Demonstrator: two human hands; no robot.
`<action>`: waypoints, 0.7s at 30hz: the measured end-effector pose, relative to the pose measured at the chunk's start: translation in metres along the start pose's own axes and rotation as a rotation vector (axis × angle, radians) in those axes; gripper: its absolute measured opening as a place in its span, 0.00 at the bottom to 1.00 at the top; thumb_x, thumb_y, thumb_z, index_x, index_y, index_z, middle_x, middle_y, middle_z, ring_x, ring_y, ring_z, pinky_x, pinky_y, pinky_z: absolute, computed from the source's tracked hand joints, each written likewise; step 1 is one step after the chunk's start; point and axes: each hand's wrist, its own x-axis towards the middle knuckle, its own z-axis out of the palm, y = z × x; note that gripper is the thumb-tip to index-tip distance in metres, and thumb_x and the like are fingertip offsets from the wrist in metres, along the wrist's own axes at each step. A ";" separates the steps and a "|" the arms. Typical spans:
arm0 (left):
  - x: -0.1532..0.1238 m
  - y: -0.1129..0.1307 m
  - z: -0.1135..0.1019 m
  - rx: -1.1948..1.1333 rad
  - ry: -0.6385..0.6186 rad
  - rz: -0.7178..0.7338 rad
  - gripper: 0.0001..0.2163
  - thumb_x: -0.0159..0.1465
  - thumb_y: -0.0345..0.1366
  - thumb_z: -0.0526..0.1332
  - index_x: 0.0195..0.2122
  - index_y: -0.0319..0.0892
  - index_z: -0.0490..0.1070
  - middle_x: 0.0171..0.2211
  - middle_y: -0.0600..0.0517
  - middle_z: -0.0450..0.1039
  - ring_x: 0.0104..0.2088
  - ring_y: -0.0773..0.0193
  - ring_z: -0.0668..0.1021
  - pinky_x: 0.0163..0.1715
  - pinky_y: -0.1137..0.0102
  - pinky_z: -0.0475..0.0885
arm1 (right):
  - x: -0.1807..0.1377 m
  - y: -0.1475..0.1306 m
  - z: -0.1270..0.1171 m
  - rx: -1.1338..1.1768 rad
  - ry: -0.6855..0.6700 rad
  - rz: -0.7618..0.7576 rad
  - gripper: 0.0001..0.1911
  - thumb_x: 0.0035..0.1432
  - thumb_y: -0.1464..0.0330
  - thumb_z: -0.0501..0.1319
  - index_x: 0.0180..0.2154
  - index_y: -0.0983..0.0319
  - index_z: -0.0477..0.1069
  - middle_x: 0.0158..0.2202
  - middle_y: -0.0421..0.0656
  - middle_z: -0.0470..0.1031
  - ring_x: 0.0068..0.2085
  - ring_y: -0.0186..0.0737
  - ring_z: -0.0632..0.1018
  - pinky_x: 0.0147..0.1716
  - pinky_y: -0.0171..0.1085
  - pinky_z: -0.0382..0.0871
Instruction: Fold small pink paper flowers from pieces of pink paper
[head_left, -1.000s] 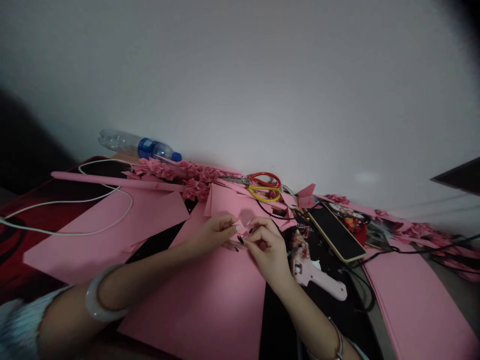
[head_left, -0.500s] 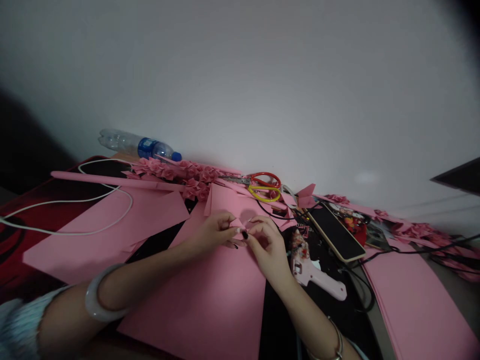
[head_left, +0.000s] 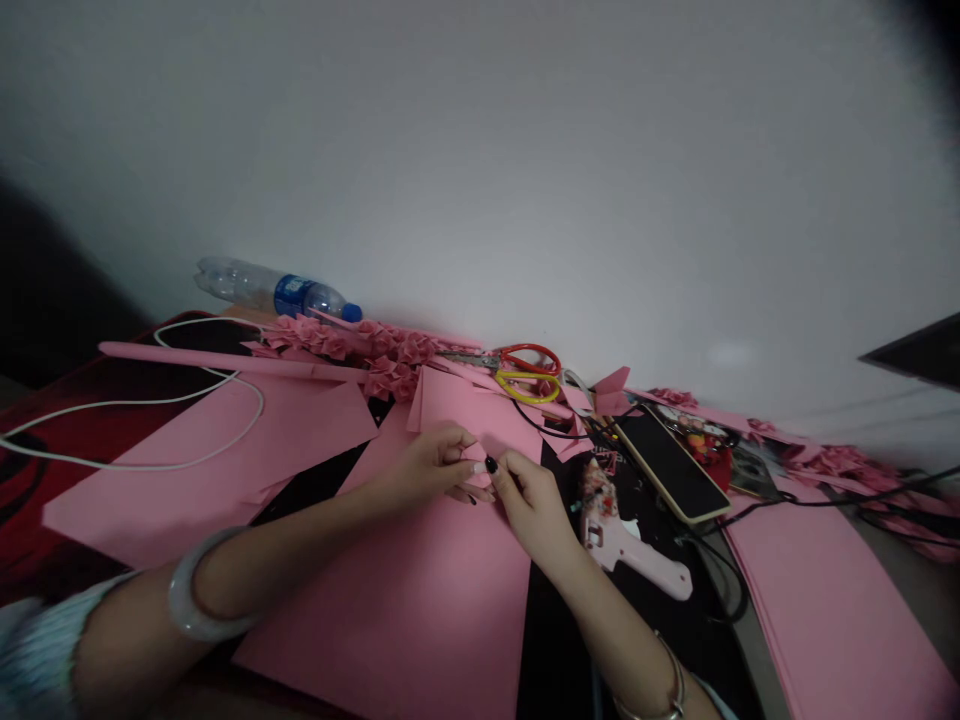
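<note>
Between my two hands, above a large pink sheet (head_left: 442, 600), is a small folded piece of pink paper (head_left: 474, 453). My left hand (head_left: 439, 465) pinches it from the left, thumb on the near side. From the right, my right hand (head_left: 529, 500) pinches its edge, with the thumb and curled index finger meeting by the left thumb tip. The fingers hide most of the small piece. Right of my right hand lies a pink glue gun (head_left: 634, 555) with a stained nozzle end. Scissors (head_left: 529, 373) with one red and one yellow handle rest beyond the hands.
Folded pink paper flowers (head_left: 337, 340) and a rolled pink paper stick (head_left: 210, 358) lie along the wall. A plastic bottle (head_left: 292, 293) lies behind them. A phone (head_left: 671, 465), black cables and a pink paper stack (head_left: 832, 600) are at right; a white cable (head_left: 150, 466) loops at left.
My right hand's fingers have curled in more tightly and shifted against the small paper. The left hand stays nearly in place, still pinching it.
</note>
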 end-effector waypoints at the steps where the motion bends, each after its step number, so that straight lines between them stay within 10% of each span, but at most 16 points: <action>1: 0.000 0.000 0.000 -0.006 -0.003 -0.005 0.18 0.53 0.42 0.72 0.31 0.43 0.62 0.27 0.56 0.76 0.31 0.62 0.83 0.34 0.68 0.76 | 0.000 0.000 0.000 0.001 0.006 -0.007 0.16 0.66 0.68 0.53 0.23 0.58 0.59 0.21 0.37 0.63 0.25 0.37 0.64 0.24 0.34 0.57; 21: 0.006 -0.013 -0.008 -0.071 -0.099 0.059 0.14 0.60 0.39 0.69 0.42 0.42 0.67 0.26 0.57 0.73 0.35 0.59 0.85 0.38 0.68 0.78 | 0.000 0.000 0.000 -0.006 0.009 -0.027 0.14 0.66 0.69 0.49 0.26 0.57 0.56 0.23 0.37 0.63 0.26 0.37 0.65 0.25 0.34 0.57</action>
